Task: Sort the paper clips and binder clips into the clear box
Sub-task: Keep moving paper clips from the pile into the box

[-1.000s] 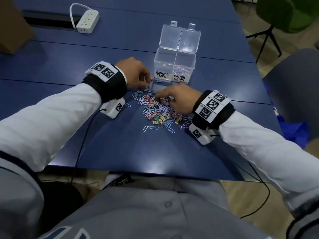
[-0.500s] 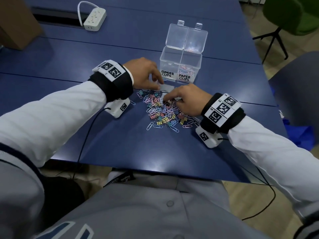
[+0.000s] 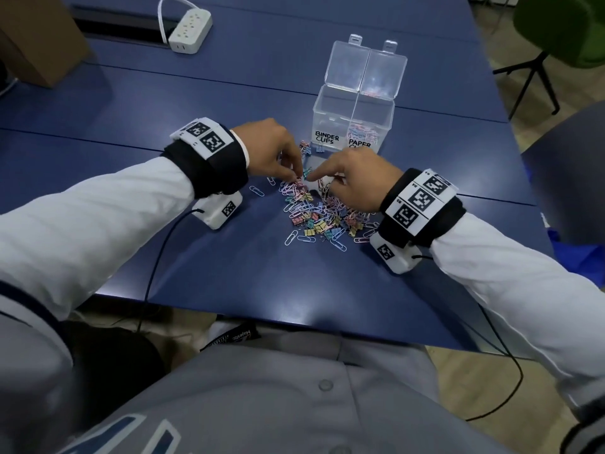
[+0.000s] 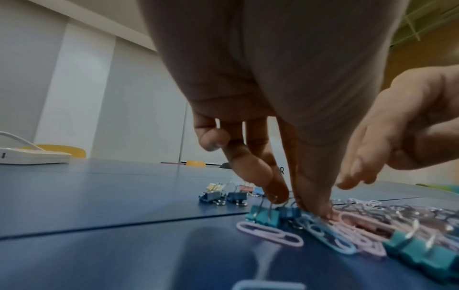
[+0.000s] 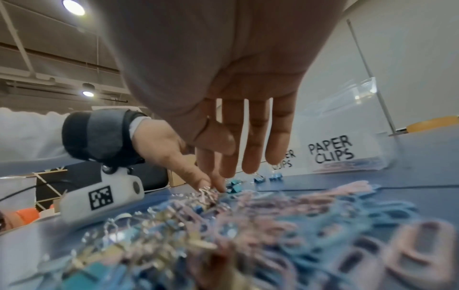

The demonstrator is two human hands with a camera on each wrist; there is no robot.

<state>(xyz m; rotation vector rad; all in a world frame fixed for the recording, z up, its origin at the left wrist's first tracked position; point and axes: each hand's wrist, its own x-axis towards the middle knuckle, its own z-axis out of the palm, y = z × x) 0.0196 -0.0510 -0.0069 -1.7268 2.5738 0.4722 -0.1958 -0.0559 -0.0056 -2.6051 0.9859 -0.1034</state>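
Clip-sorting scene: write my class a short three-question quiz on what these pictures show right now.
1. True or false: the clear box has its lids closed.
2. Which labelled compartment already holds clips: (a) BINDER CLIPS, (b) PAPER CLIPS?
3. Fill in: the left hand reaches its fingers down at a teal ____ clip at the far edge of the pile.

Key
1. False: both lids stand open.
2. b
3. binder
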